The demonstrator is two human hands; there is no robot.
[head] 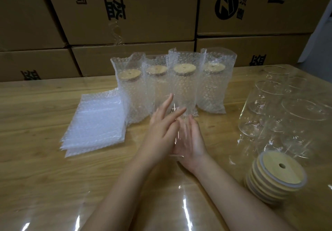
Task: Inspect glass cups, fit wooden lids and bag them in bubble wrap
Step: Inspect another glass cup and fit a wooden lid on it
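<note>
Already well along, judging by the finished work. Behind the row of four bagged cups (172, 87), stacked cartons (125, 11); beneath the row, a wooden table (45, 108) under clear film. Just left of the row, a pile of flat bubble-wrap bags (97, 123); well to its right, a cluster of bare glass cups (280, 115); right of the row and much nearer the camera, a stack of wooden lids (276, 175).

Directly in front of the row, left hand (161, 128) and right hand (193, 139) — fingers straight, palms facing, pressing a clear glass cup (177, 132) between them rather than curling round it.

Probably the inspection step: turning the glass to check for flaws. Next, most likely, a reach for the lid stack, seating one lid squarely on the rim, then sliding the cup into a bag — all calling for a surer hold on slick glass.

Cup itself hard to make out, traced only by glints between the palms; lidless, as far as can be told.
</note>
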